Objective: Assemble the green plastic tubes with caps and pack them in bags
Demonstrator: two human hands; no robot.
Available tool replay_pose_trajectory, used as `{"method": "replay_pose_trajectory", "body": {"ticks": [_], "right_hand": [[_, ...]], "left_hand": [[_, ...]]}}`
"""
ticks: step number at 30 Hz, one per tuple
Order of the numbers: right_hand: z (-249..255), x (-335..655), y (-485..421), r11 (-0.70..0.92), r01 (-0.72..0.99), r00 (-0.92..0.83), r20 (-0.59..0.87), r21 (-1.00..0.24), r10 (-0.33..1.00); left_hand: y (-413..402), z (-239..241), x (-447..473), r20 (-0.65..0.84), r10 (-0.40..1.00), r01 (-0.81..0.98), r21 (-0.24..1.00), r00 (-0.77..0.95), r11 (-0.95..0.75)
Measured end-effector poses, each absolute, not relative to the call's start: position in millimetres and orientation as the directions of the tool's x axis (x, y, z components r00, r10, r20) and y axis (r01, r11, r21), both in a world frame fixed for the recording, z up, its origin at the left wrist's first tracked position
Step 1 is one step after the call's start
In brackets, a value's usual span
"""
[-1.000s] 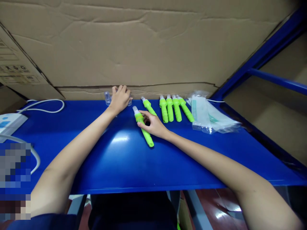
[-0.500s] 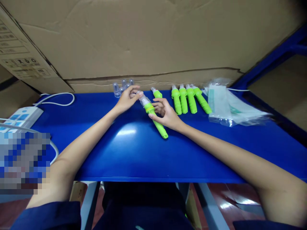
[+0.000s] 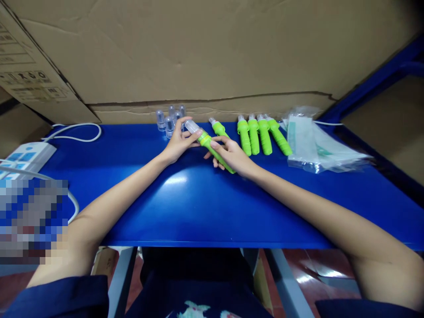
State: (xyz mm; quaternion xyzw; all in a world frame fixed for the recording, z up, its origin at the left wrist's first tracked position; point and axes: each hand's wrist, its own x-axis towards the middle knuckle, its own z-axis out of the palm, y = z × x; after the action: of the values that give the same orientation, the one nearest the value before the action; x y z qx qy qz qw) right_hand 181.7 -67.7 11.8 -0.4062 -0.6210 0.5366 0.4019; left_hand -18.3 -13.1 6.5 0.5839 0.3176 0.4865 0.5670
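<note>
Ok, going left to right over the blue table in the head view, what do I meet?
White power strip → upright clear caps → held green tube → row of four green tubes → clear plastic bags.

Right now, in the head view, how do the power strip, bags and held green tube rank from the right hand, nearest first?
1. Held green tube: in the right hand.
2. Bags: to its right.
3. Power strip: far left side.
</note>
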Motion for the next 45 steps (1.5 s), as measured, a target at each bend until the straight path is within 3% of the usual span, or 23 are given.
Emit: {"method": "replay_pose_trajectory", "body": {"ticks": [6, 13, 15, 18, 22, 27, 35, 40, 45], "right_hand": [[1, 183, -70, 0.304, 0.293, -0.246, 0.236, -0.907, 0.940], [23, 188, -76, 0.426, 0.504, -0.253, 0.343, -0.751, 0.905], [26, 186, -78, 0.365, 0.465, -0.283, 0.255, -0.807, 0.924], [24, 184, -77, 0.151, 0.247, -0.359, 0.054, -0.957, 0.932], [21, 183, -74, -0.025, 0.076, -0.397, -0.054, -0.997, 0.916], [21, 182, -74, 0.070, 0.094, -0.367, 0.031, -0.993, 0.930], [14, 184, -68, 0.200, 0.090, -0.405, 0.148, -0.976, 0.902], [14, 186, -67, 0.192, 0.083, -0.431, 0.138, -0.978, 0.892], [17, 187, -68, 0.201, 0.060, -0.407, 0.160, -0.978, 0.899]], "left_hand": [[-20, 1, -12, 0.163, 0.950, -0.201, 0.973, 0.268, -0.110], [-16, 0, -15, 0.303, 0.928, -0.304, 0.925, 0.219, -0.230], [-18, 0, -15, 0.305, 0.923, -0.302, 0.925, 0.233, -0.229], [-20, 1, -16, 0.278, 0.919, -0.300, 0.934, 0.281, -0.191], [-20, 0, -17, 0.272, 0.913, -0.293, 0.938, 0.303, -0.182], [-16, -2, -16, 0.288, 0.930, -0.246, 0.941, 0.229, -0.231], [-17, 12, -18, 0.510, 0.857, -0.053, 0.860, 0.075, -0.507], [-9, 14, -25, 0.492, 0.870, 0.046, 0.870, -0.006, -0.492], [6, 11, -32, 0.474, 0.872, 0.024, 0.880, -0.123, -0.475]]}}
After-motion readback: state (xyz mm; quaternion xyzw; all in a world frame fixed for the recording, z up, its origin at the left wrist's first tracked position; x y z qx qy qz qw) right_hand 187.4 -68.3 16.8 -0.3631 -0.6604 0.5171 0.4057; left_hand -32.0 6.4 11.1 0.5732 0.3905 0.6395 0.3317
